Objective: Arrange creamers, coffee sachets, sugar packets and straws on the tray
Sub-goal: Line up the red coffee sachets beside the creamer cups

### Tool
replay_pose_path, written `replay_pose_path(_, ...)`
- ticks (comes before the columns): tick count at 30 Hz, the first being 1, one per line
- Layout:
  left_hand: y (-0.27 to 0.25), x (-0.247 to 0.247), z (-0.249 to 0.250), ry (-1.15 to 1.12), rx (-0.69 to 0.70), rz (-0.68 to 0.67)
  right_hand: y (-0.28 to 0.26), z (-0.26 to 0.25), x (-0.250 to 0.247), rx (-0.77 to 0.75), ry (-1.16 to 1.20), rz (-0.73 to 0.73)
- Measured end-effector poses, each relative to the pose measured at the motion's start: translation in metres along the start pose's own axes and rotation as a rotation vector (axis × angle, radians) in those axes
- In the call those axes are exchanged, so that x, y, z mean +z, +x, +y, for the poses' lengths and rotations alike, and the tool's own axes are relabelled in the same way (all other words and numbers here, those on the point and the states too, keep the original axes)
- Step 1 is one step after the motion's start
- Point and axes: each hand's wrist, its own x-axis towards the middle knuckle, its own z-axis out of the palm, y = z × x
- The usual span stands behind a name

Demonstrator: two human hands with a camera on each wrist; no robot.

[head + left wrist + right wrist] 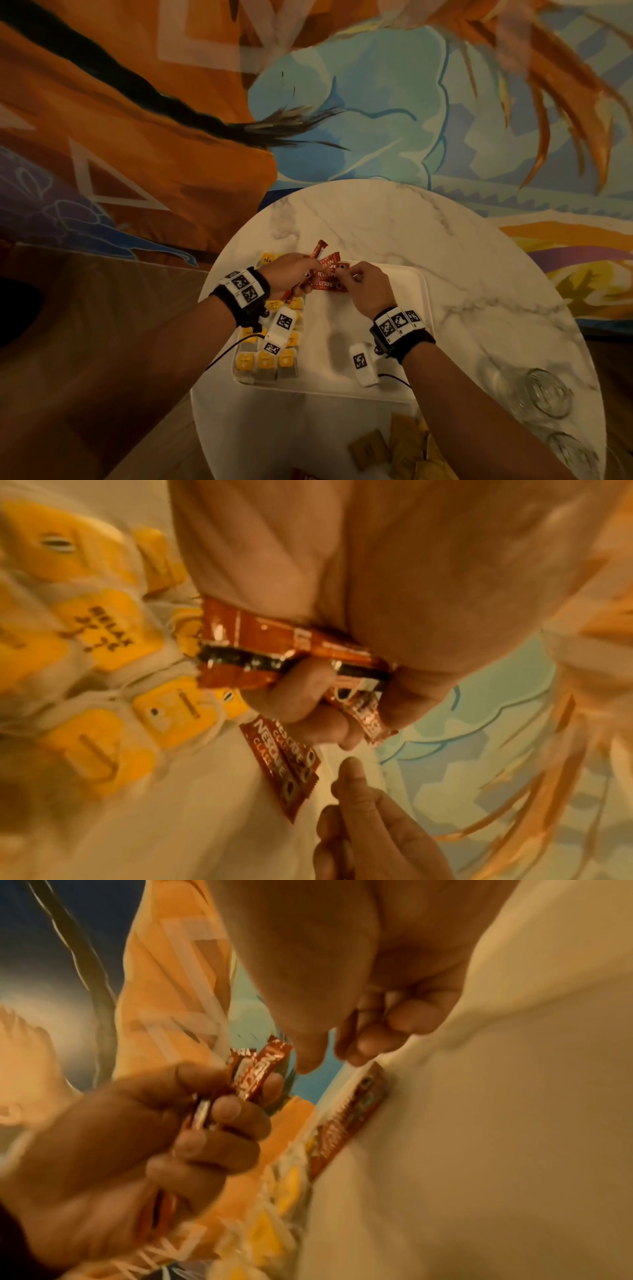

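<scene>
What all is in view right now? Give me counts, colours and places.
Tray: one, white, on the table.
Tea bags: about a dozen, yellow tags, tray's left side.
Coffee sachets: several, red; some flat at the tray's far edge, the rest in the left hand.
Brown packets: a loose pile, near table edge.
Glasses: two, clear, table's right.
Table: one, round, white marble.
Left hand: grips a sachet bundle.
Right hand: fingertips on the laid sachets.

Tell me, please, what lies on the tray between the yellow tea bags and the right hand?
Red coffee sachets lie flat there on the tray, between the tea bags and the right hand; the head view shows it.
</scene>
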Motion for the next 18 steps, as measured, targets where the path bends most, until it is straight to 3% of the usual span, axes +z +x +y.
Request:
replay_pose_path(3,-0.015,0.001,-0.004,-0.126,0.003,-0.057,-0.010,-0.012,-0.011,-0.091,0.157,-0.084)
replay_pose_path(8,-0.033,0.006,-0.010,-0.023,0.071,-0.120,-0.033,-0.030,-0.028,-0.061,0.432,-0.181)
replay_pose_path(12,-0.045,0.013,-0.017,0.045,0.113,-0.163,-0.048,-0.032,-0.028,-0.109,0.471,-0.205)
replay_pose_path(15,-0.052,0.019,-0.022,0.065,0.111,-0.132,-0.057,-0.030,-0.029,-0.076,0.517,-0.222)
replay_pose_path(18,-0.060,0.023,-0.027,0.142,0.139,-0.009,-0.064,-0.027,-0.032,-0.048,0.539,-0.229)
